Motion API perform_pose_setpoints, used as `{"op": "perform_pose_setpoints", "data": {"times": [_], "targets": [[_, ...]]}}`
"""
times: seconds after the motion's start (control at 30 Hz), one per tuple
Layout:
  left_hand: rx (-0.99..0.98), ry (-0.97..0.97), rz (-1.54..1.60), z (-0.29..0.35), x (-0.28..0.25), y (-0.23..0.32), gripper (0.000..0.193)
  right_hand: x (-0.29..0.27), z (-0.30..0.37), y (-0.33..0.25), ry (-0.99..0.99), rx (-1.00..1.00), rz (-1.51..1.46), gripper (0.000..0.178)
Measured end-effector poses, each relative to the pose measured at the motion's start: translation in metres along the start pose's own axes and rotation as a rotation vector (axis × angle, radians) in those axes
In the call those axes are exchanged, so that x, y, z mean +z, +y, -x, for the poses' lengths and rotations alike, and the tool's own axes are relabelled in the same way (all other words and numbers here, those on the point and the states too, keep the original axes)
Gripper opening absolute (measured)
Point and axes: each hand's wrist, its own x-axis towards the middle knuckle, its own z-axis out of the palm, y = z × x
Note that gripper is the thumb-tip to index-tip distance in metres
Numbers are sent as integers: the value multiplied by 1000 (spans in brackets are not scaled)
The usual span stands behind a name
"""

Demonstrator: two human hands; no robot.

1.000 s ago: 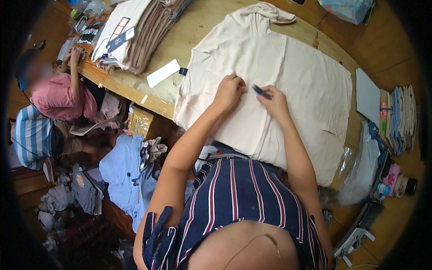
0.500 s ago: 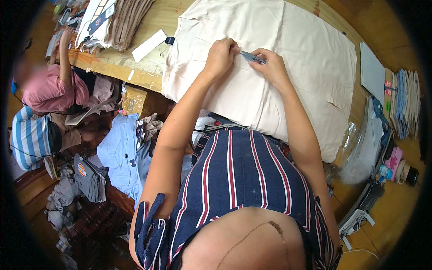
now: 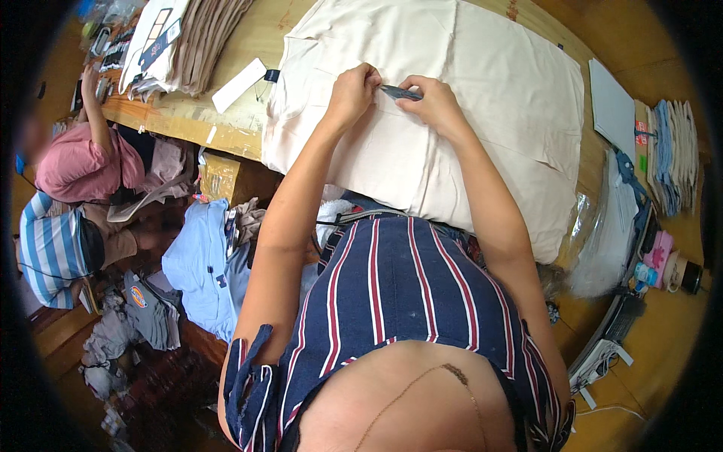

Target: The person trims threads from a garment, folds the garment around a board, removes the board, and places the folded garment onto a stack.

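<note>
A cream garment point(image 3: 497, 113) lies spread over the table, creased down its middle and draping over the near edge. My right hand point(image 3: 437, 104) grips a small pair of dark thread snips point(image 3: 401, 93), whose tip points left. Just left of that tip, my left hand point(image 3: 351, 95) is closed in a pinch low over the cloth. What sits between its fingertips is too small to make out. At the garment's left edge a blank white hang tag point(image 3: 239, 84) hangs on a string beside a small dark label point(image 3: 272, 75).
Folded beige garments point(image 3: 196, 45) are stacked at the back left. A light blue shirt point(image 3: 197, 264) hangs below the table's left side. Two people sit at the far left, one in a pink top point(image 3: 83, 164). A plastic bag point(image 3: 602, 248) and folded clothes point(image 3: 672, 154) are at right.
The whole view has shifted slightly, moving the table and garment a little left and up. Both hands stay close together over the cloth, and the snips look flatter and darker.
</note>
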Motion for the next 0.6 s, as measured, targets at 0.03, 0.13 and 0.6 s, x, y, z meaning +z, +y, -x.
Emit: {"op": "perform_pose_setpoints", "data": {"times": [0.03, 0.13, 0.6], "targets": [[11, 3, -3, 1, 0, -1, 14, 0, -1, -2, -9, 14, 11, 21], [-1, -24, 9, 2, -2, 5, 13, 2, -5, 2, -6, 8, 20, 21], [-149, 347, -60, 109, -151, -43, 12, -13, 3, 29, 43, 84, -428, 26]]}}
